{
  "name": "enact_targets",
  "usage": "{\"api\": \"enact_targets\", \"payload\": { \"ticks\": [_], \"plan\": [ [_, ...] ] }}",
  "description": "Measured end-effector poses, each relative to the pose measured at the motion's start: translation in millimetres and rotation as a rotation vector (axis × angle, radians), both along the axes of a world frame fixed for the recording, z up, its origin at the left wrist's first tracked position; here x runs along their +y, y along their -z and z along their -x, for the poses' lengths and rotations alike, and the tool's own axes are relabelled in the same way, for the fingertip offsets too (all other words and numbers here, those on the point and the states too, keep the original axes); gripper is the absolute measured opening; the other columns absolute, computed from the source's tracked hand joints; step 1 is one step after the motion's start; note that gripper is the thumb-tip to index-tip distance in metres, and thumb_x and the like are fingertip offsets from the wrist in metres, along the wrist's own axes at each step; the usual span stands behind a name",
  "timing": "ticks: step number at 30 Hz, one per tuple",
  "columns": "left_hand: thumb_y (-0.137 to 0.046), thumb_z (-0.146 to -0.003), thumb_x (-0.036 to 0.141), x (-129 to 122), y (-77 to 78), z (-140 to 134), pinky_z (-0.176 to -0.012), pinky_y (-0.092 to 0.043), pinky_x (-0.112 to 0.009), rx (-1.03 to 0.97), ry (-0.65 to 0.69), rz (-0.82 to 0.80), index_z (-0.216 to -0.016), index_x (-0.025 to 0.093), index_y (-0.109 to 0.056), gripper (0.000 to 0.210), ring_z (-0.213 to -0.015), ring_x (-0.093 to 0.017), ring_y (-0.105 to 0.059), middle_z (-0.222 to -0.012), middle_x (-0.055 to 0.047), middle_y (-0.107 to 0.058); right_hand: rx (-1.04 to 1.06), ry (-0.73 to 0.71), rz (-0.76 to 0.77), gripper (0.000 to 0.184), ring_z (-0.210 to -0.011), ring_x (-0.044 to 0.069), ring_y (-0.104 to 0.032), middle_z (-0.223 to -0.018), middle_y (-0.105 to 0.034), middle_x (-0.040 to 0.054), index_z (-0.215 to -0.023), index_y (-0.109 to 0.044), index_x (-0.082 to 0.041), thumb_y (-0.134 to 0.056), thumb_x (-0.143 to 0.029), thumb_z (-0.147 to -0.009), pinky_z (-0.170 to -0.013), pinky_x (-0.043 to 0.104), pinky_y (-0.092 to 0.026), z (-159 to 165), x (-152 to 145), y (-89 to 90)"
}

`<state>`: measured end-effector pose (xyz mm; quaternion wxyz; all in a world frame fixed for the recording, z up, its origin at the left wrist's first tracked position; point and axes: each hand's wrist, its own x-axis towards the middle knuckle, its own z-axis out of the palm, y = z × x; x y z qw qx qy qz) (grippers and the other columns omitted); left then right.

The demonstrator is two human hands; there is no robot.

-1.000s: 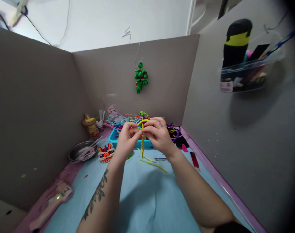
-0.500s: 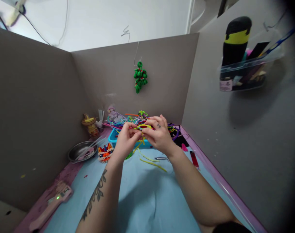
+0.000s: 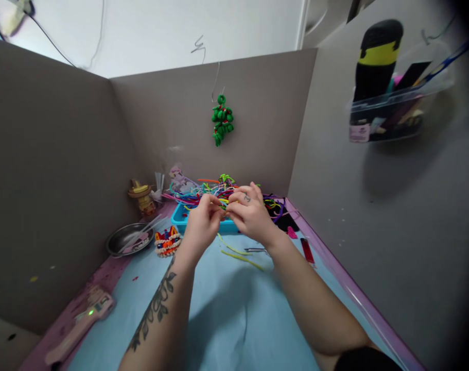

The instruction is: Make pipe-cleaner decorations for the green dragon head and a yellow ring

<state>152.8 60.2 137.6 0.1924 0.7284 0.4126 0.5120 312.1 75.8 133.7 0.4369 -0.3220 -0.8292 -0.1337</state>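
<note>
My left hand (image 3: 204,221) and my right hand (image 3: 252,212) meet in front of the blue tray, thumbs and fingers pinched together. Between the fingertips is a yellow pipe cleaner (image 3: 224,201), mostly hidden by my fingers now. Below the hands, two loose yellow-green pipe cleaners (image 3: 242,259) lie on the light blue table cover. A slim metal tool (image 3: 254,250) rests beside my right wrist. Left of my left wrist sits a woven piece (image 3: 167,242) of orange, cream, red and blue.
Many coloured pipe cleaners heap over the blue tray (image 3: 179,219). A metal bowl (image 3: 116,241) and a pink glue gun (image 3: 88,319) stand left. At right lies a red flat item (image 3: 307,251). A green pipe-cleaner ornament (image 3: 222,123) hangs behind; a clear bin (image 3: 388,116) hangs right.
My hands have turned slightly, with fingertips closer together. The yellow pipe cleaner and its dangling ends, plainly visible before, are now largely hidden, as is a green piece beneath the left hand.
</note>
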Motion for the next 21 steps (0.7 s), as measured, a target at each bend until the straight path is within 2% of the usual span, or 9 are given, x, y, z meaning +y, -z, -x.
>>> {"api": "enact_targets", "payload": {
  "ticks": [3, 6, 12, 17, 21],
  "plan": [
    [-0.05, -0.077, 0.014, -1.3, -0.3, -0.6, -0.058, -0.042, -0.022, 0.094, -0.064, -0.048, -0.087, 0.022, -0.046, 0.013, -0.061, -0.013, -0.059, -0.068, 0.003, -0.062, -0.007, 0.009, 0.01, 0.011, -0.103, 0.021, -0.042, -0.092, -0.061, 0.0007, -0.078, -0.064, -0.024, -0.054, -0.023, -0.081, -0.105, 0.049, -0.012, 0.5, 1.3, 0.6],
    [-0.05, -0.077, 0.013, -1.7, -0.3, -0.9, -0.057, -0.041, -0.022, 0.13, -0.075, -0.056, -0.088, 0.022, -0.046, 0.014, -0.06, -0.013, -0.059, -0.068, 0.003, -0.061, -0.022, 0.01, 0.013, 0.011, -0.101, 0.021, -0.042, -0.089, -0.061, 0.0009, -0.077, -0.063, -0.023, -0.053, -0.024, -0.081, -0.104, 0.048, -0.014, 0.4, 1.8, 0.4],
    [-0.05, -0.077, 0.017, 1.4, 2.3, 0.6, -0.059, -0.043, -0.022, 0.111, -0.031, -0.043, -0.086, 0.021, -0.047, 0.01, -0.064, -0.013, -0.059, -0.073, 0.001, -0.06, -0.045, -0.022, 0.048, 0.013, -0.098, 0.02, -0.043, -0.086, -0.061, 0.0013, -0.074, -0.061, -0.023, -0.05, -0.023, -0.082, -0.103, 0.047, -0.016, 0.3, 2.7, 0.4],
    [-0.049, -0.079, 0.019, 2.0, 1.3, 1.3, -0.055, -0.043, -0.021, 0.047, 0.044, -0.005, -0.083, 0.021, -0.049, 0.005, -0.059, -0.012, -0.056, -0.069, 0.002, -0.057, 0.005, -0.055, 0.108, 0.012, -0.094, 0.02, -0.046, -0.086, -0.061, 0.002, -0.073, -0.058, -0.021, -0.049, -0.02, -0.081, -0.099, 0.043, -0.022, -0.1, 3.9, -0.4],
    [-0.052, -0.077, 0.02, -1.7, -1.8, -0.5, -0.057, -0.041, -0.021, 0.092, 0.013, -0.043, -0.088, 0.02, -0.053, 0.011, -0.063, -0.012, -0.056, -0.076, 0.0, -0.061, 0.088, -0.066, 0.124, 0.012, -0.094, 0.021, -0.046, -0.086, -0.06, 0.003, -0.069, -0.056, -0.021, -0.049, -0.015, -0.077, -0.095, 0.041, -0.027, -4.5, 2.9, -3.7]
  ]
}}
